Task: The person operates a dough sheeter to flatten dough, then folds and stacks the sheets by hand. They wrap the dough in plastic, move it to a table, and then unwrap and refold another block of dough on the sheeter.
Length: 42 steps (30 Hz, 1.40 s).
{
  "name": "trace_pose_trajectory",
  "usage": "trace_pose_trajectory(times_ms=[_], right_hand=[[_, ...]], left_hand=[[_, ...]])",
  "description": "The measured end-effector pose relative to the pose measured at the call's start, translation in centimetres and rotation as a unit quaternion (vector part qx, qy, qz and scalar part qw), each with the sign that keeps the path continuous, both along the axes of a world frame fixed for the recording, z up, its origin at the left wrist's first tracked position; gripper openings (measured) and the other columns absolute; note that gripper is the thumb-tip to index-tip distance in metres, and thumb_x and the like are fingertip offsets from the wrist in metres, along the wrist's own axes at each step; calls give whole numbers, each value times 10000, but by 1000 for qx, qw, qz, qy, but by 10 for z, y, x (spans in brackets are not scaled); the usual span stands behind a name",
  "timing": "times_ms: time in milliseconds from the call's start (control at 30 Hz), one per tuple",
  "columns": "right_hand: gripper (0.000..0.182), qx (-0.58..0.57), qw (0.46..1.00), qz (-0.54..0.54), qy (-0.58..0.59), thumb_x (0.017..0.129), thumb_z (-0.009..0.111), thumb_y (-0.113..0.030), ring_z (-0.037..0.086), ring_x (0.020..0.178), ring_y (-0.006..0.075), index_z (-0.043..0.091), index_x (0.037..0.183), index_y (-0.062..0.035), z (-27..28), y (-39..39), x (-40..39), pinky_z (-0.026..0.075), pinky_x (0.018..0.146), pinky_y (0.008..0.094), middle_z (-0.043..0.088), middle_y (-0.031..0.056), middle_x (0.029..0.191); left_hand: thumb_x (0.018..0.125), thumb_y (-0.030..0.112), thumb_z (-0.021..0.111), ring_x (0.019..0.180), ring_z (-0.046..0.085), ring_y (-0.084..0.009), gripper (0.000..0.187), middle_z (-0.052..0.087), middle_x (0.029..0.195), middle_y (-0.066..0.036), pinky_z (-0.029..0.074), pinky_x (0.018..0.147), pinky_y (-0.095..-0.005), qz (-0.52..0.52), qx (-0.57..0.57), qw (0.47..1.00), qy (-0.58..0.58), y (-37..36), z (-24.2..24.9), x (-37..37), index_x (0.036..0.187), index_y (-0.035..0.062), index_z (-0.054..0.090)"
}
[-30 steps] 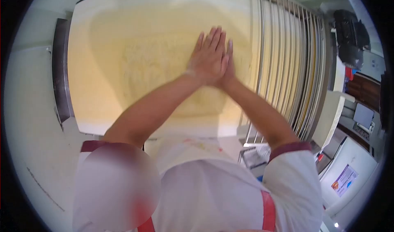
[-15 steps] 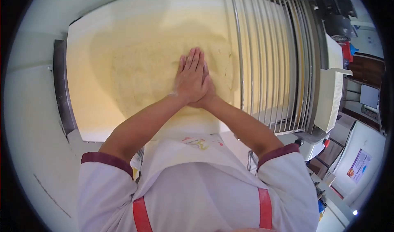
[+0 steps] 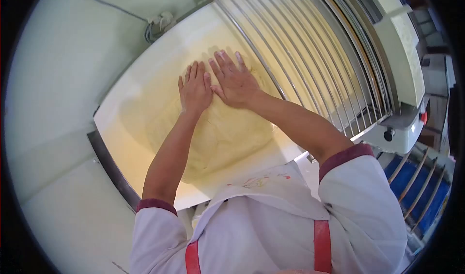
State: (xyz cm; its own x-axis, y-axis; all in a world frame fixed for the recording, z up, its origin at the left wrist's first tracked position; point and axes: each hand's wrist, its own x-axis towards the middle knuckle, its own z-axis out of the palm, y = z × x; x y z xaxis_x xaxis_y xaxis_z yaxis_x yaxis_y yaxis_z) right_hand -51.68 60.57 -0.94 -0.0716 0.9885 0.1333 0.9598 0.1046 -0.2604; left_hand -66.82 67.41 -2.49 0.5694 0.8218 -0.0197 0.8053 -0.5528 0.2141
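Observation:
A broad, flattened slab of pale yellow dough [image 3: 227, 133] lies on the white surface [image 3: 118, 121] of a machine bed. My left hand [image 3: 196, 89] rests flat on the far part of the dough, fingers stretched out and pointing away from me. Just to its right, my right hand [image 3: 235, 80] lies flat too, with its fingers spread and a little white on the fingertips. The two thumbs are close together. Neither hand grips anything; both palms face down, so the dough under them is hidden.
A guard of metal bars [image 3: 290, 46] slants over the bed to the right of my right hand. The machine's housing with a black knob [image 3: 389, 134] stands beyond it. A pale wall [image 3: 63, 94] borders the left. At lower right is a rack over something blue [image 3: 421, 189].
My hands were stacked one on the other; now they are apart, side by side on the dough, fingers spread. The camera view has tilted, so the bed and bars appear slanted.

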Motion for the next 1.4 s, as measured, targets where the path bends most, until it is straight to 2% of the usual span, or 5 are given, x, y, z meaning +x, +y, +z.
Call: trace_pose_trajectory(times_ms=[267,467,600,1000,1400], right_hand=[[511,2,942,-256,217,852,566,-100,400,1277,381,425,1312,73,23,-107,6,301,1079,447,443,249,1352],[279,-19,918,-341,203,897,444,-132,614,790,390,580,1102,1,-32,-65,6,488,706,496,636,220,877],[327,15,921,-328,209,919,433,-162,600,992,401,542,1175,12,-26,-62,11,469,869,482,600,253,1100],[464,-70,896,-376,227,928,505,-239,491,1156,417,405,1300,19,8,-139,-6,409,957,478,496,287,1245],[295,22,862,-420,284,907,517,-219,553,970,467,534,1079,19,-14,-176,2,432,855,499,571,319,1017]], left_hand=[[891,150,600,1103,567,-217,341,626,1178,-117,437,948,-313,-219,-331,893,-213,47,32,58,1209,25,590],[857,80,612,841,542,-70,73,625,878,40,474,779,-284,-216,-497,820,-182,63,-5,96,912,62,656],[835,91,657,943,586,-132,243,656,951,-32,463,891,-294,-220,-593,730,-258,61,20,110,1073,43,654],[750,216,748,876,615,-290,186,667,921,-133,492,777,-382,-396,-229,873,-172,45,-6,109,888,101,703],[898,344,485,1416,189,-307,691,251,1500,-201,99,1140,-516,-296,-3,952,-74,-105,23,47,1427,-39,260]])
